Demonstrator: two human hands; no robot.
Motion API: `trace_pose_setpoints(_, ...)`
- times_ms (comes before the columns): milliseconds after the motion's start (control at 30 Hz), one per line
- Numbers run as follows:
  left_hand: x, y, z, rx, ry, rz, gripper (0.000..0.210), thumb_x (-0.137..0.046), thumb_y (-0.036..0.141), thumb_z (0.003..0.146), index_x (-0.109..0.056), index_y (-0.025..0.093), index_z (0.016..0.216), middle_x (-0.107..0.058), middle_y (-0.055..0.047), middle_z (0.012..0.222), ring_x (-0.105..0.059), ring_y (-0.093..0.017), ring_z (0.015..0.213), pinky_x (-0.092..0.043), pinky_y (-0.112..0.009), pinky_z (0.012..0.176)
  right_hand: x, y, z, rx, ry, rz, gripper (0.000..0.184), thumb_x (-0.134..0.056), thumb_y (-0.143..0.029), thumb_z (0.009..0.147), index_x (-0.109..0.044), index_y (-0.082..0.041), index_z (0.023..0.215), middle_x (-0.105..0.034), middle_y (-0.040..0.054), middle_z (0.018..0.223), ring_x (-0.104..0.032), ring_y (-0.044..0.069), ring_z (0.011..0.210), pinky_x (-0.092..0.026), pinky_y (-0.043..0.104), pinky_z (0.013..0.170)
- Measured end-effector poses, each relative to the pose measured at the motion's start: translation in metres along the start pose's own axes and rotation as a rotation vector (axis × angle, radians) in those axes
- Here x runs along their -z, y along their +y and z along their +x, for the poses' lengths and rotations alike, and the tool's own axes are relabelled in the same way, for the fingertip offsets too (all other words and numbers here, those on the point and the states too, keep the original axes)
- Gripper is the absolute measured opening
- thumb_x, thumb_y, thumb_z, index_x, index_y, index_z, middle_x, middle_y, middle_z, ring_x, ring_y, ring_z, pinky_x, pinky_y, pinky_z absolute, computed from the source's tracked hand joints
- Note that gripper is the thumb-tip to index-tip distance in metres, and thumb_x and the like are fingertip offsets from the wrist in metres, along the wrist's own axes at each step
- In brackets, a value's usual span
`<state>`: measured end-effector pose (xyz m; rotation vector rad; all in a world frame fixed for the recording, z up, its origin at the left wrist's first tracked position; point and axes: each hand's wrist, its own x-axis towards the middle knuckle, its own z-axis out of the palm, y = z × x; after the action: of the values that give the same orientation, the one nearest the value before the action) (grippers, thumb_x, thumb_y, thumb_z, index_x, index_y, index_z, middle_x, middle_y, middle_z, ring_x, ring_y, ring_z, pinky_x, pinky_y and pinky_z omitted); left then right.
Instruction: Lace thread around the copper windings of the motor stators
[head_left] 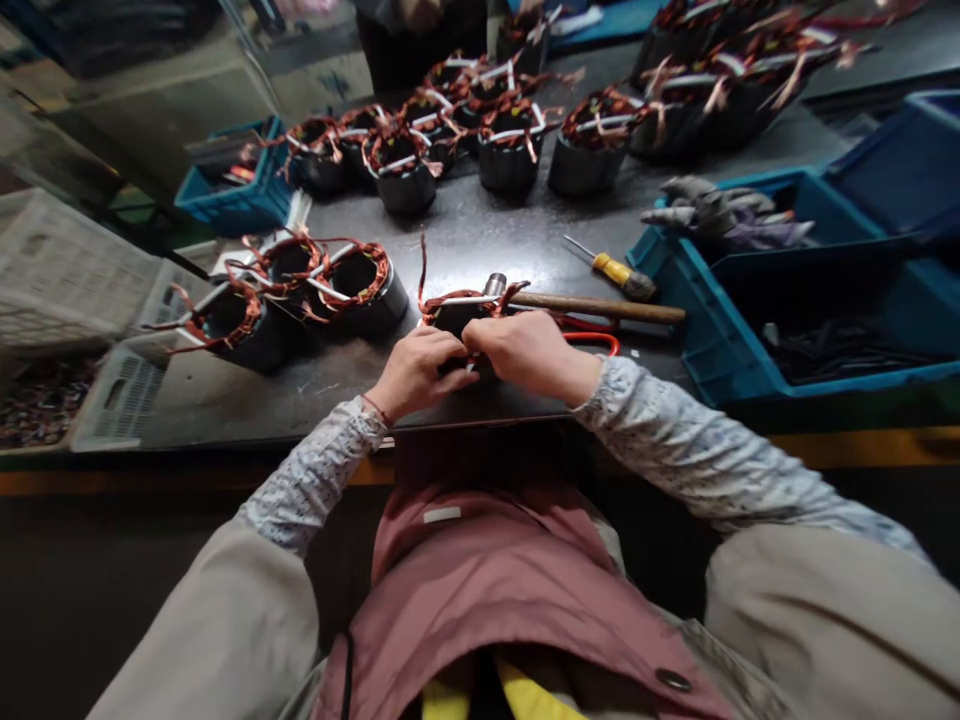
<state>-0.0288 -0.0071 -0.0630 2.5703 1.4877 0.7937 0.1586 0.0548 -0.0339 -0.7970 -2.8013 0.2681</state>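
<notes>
1. Hands nearly closed: my left hand (424, 367) and right hand (529, 350) meet at a dark, hollow cylinder (453, 318); exact grip I cannot tell.
2. It sits toward the front of the flat, dark surface (487, 222).
3. Probably I'm shaping its red-brown copper winding (459, 299); next calls for steady fingerwork.

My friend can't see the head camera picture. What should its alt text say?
A person's left hand and right hand are at the near side of a dark cylinder topped with copper wire, on a dark table. A hammer and yellow-handled screwdriver lie near it, beside a blue bin. More such cylinders stand left and farther back.
</notes>
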Motion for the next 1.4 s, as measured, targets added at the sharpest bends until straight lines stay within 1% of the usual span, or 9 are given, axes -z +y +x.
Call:
trace_pose_setpoints(167, 0.002, -0.003, -0.004, -0.040, -0.021, -0.069, 0.019, -0.061, 0.033, 0.089, -0.065, 0.016, 0.096, -0.071, -0.007, 0.092, -0.064, -0.019, 0.086, -0.048, -0.031, 0.081, -0.012, 0.022, 0.011, 0.008, 0.079, 0.044, 0.016, -0.055, -0.013, 0.087, -0.069, -0.015, 0.094, -0.074, 0.0080, 0.084, -0.067, 0.020, 0.074, -0.034, 0.027, 0.056)
trace_pose_setpoints(300, 0.002, 0.000, -0.002, -0.003, -0.020, -0.143, 0.013, -0.066, 0.027, 0.085, -0.066, 0.017, 0.093, -0.072, -0.005, 0.090, -0.065, -0.018, 0.085, -0.048, -0.030, 0.079, -0.014, 0.017, -0.002, -0.079, 0.357, 0.426, 0.016, -0.052, -0.021, 0.092, -0.067, -0.016, 0.087, -0.074, 0.0043, 0.079, -0.067, 0.016, 0.068, -0.045, 0.025, 0.062)
trace_pose_setpoints(433, -0.004, 0.014, 0.004, 0.149, 0.016, -0.103, 0.008, -0.068, 0.024, 0.082, -0.069, 0.017, 0.086, -0.071, -0.002, 0.082, -0.065, -0.017, 0.076, -0.048, -0.029, 0.074, -0.008, -0.019, -0.049, -0.307, 0.678, 0.662, 0.015, -0.055, -0.027, 0.092, -0.065, -0.017, 0.090, -0.074, 0.0033, 0.077, -0.063, 0.013, 0.058, -0.047, 0.024, 0.057)
trace_pose_setpoints(567, -0.003, 0.019, 0.005, 0.150, -0.076, -0.095, 0.019, -0.070, 0.021, 0.079, -0.067, 0.016, 0.098, -0.071, -0.007, 0.099, -0.065, -0.021, 0.094, -0.050, -0.034, 0.086, -0.023, -0.055, -0.095, -0.433, 0.513, 0.759, 0.028, -0.060, -0.027, 0.088, -0.060, -0.018, 0.062, -0.060, -0.0025, 0.048, -0.050, 0.008, 0.040, -0.039, 0.021, 0.046)
trace_pose_setpoints(767, 0.016, 0.008, 0.000, 0.105, -0.100, -0.080, 0.029, -0.068, 0.018, 0.079, -0.064, 0.017, 0.107, -0.069, -0.007, 0.112, -0.063, -0.023, 0.108, -0.035, -0.050, 0.111, -0.049, -0.062, -0.102, -0.557, 0.396, 0.943, 0.029, -0.057, -0.035, 0.087, -0.062, -0.018, 0.064, -0.051, -0.0043, 0.043, -0.043, 0.009, 0.038, -0.035, 0.022, 0.044)
trace_pose_setpoints(1067, 0.025, -0.004, 0.032, 0.061, -0.272, -0.141, 0.037, -0.046, 0.013, 0.084, -0.067, 0.017, 0.114, -0.068, -0.008, 0.120, -0.062, -0.022, 0.113, -0.048, -0.035, 0.098, -0.055, -0.049, -0.063, -0.611, 0.375, 1.084, 0.029, -0.057, -0.035, 0.083, -0.057, -0.019, 0.059, -0.051, -0.0036, 0.042, -0.044, 0.009, 0.040, -0.035, 0.022, 0.045)
trace_pose_setpoints(1233, 0.028, -0.009, 0.063, -0.042, -0.589, 0.004, 0.019, -0.055, 0.018, 0.077, -0.074, 0.022, 0.082, -0.073, -0.001, 0.081, -0.066, -0.017, 0.073, -0.049, -0.025, 0.071, -0.060, -0.052, -0.043, -0.619, 0.451, 1.204, 0.031, -0.057, -0.038, 0.083, -0.054, -0.019, 0.059, -0.053, -0.0032, 0.044, -0.045, 0.008, 0.040, -0.037, 0.022, 0.046)
trace_pose_setpoints(1333, 0.035, 0.007, 0.068, 0.034, -0.442, 0.164, 0.018, -0.055, 0.020, 0.077, -0.071, 0.018, 0.070, -0.069, -0.004, 0.066, -0.062, -0.017, 0.061, -0.044, -0.026, 0.061, -0.059, -0.052, -0.050, -0.624, 0.423, 1.325, 0.025, -0.058, -0.040, 0.083, -0.061, -0.017, 0.075, -0.058, -0.0034, 0.050, -0.042, 0.007, 0.038, -0.033, 0.021, 0.041)
trace_pose_setpoints(1400, 0.038, 0.023, 0.060, 0.174, -0.334, 0.045, 0.018, -0.055, 0.022, 0.078, -0.070, 0.017, 0.067, -0.066, -0.003, 0.060, -0.060, -0.015, 0.054, -0.042, -0.024, 0.055, -0.056, -0.051, -0.059, -0.643, 0.416, 1.419, 0.026, -0.058, -0.042, 0.082, -0.063, -0.016, 0.084, -0.060, -0.0035, 0.053, -0.040, 0.006, 0.037, -0.031, 0.020, 0.039)
